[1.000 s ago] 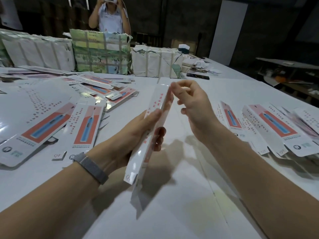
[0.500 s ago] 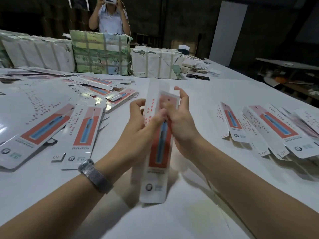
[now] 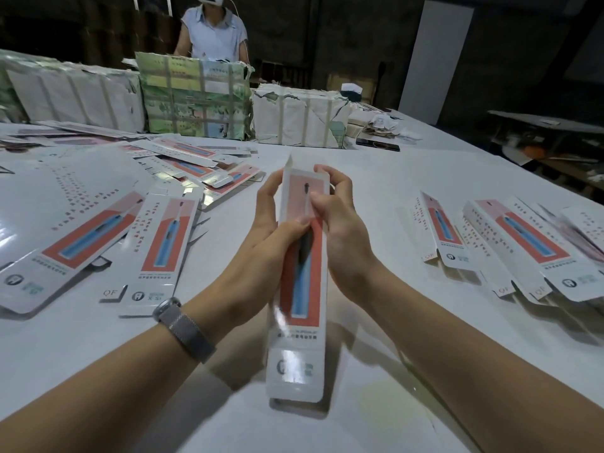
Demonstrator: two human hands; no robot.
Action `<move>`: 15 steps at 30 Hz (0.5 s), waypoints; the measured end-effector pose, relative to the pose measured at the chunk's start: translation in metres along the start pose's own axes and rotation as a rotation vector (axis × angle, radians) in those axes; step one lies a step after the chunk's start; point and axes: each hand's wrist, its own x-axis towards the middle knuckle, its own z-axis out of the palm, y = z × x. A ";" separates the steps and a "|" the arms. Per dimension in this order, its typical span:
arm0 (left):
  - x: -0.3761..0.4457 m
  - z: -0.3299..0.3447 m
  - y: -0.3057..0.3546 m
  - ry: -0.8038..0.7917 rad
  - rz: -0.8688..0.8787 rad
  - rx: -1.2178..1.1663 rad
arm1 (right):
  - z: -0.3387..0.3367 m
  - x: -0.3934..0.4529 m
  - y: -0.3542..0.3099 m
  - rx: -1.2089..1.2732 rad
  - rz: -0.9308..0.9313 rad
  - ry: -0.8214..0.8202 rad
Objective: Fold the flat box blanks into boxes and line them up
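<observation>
Head view, box between left hand, right hand

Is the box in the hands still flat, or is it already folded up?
Folded up: the box shows a front and a side wall, gripped by left hand and right hand. The top flap stands open.

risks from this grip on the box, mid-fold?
1. Both hands, left hand and right hand, hold only the upper half of the box; the long lower end hangs unsupported and could buckle or crease.
2. The thumbs press on the printed front, which may dent the panel.
3. The top flap stands open and could bend if caught.
</observation>
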 end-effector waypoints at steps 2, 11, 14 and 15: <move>0.002 -0.003 0.001 -0.009 -0.022 -0.040 | 0.000 0.001 0.001 -0.021 -0.025 0.003; 0.006 -0.011 0.000 -0.021 -0.107 -0.166 | 0.002 -0.005 -0.001 -0.141 -0.038 -0.028; 0.005 -0.006 0.000 0.019 -0.047 -0.124 | 0.003 -0.005 -0.001 -0.088 -0.059 -0.050; 0.005 -0.005 0.000 0.024 -0.034 -0.111 | 0.003 -0.005 -0.001 -0.057 -0.062 -0.044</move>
